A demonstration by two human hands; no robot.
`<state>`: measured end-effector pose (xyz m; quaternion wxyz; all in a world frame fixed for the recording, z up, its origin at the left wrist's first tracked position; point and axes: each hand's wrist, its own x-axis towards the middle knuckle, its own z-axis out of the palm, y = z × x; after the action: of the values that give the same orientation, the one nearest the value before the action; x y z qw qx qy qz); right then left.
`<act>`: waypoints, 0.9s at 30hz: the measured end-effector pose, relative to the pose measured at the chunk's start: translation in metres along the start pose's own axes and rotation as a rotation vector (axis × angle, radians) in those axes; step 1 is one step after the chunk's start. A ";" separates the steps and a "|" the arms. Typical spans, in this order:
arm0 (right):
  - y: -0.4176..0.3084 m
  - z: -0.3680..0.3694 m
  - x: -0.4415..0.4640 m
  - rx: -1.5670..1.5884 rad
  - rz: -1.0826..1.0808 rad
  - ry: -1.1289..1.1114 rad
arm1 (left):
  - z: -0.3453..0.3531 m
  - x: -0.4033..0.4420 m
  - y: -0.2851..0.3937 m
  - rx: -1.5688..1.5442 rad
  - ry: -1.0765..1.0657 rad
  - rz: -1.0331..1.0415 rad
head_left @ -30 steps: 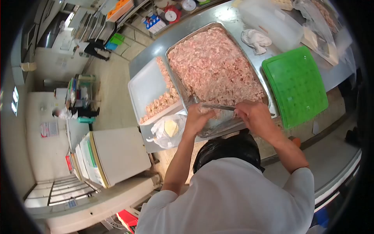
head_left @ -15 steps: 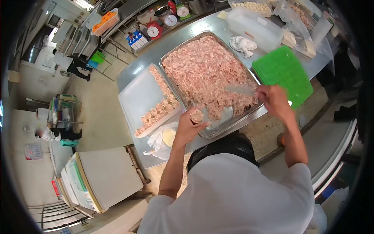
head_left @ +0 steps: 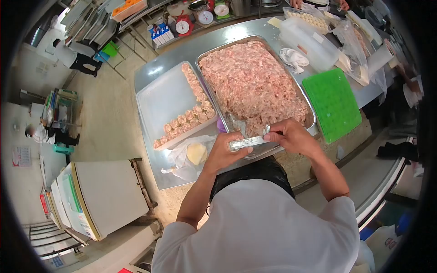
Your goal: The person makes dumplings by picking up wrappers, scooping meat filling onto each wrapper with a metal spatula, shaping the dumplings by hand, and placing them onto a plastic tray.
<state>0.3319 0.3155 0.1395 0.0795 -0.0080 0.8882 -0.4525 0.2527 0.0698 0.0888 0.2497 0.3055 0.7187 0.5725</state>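
In my right hand [head_left: 295,137] is a flat metal spatula [head_left: 246,143], its blade laid across the top of my left hand [head_left: 222,152]. The left fingers curl round a meat-filled dumpling, which the blade now hides. Both hands are over the near edge of a deep metal tray [head_left: 212,94] heaped with pinkish minced meat [head_left: 255,82]. To the left, a white plastic tray [head_left: 159,93] carries rows of open-topped dumplings [head_left: 185,121] along two sides. Close to my left hand, a pale round stack of wrappers [head_left: 196,154] rests on white plastic or cloth.
Right of the meat lies a green plastic lid [head_left: 331,105]. Beyond it are a white cloth [head_left: 293,59], a clear plastic box [head_left: 305,38] and a tray of small pale pieces [head_left: 307,20]. Scales [head_left: 183,26] stand at the back. Another person's hands [head_left: 342,4] show at the top right.
The spatula has come from over the meat to lie across my left hand, bringing my right hand leftward. The dumpling seen in my left hand is now covered. The head view has shifted slightly.
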 end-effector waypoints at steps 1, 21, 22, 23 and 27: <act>-0.002 -0.002 -0.001 -0.033 0.041 0.000 | -0.002 -0.003 0.000 0.048 0.023 0.032; -0.006 0.011 0.021 0.113 0.138 -0.183 | -0.006 -0.030 -0.011 -0.120 0.106 -0.159; -0.007 0.013 0.021 0.088 0.127 -0.174 | -0.005 -0.033 -0.015 -0.106 0.140 -0.121; -0.009 0.015 0.021 0.063 0.116 -0.164 | -0.004 -0.035 -0.022 -0.091 0.173 -0.082; -0.020 0.017 0.022 -0.094 0.062 -0.127 | -0.010 -0.044 -0.021 0.008 0.170 -0.071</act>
<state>0.3111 0.2877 0.1431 0.1491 -0.0129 0.9015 -0.4061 0.2729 0.0277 0.0707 0.2066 0.2309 0.7499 0.5845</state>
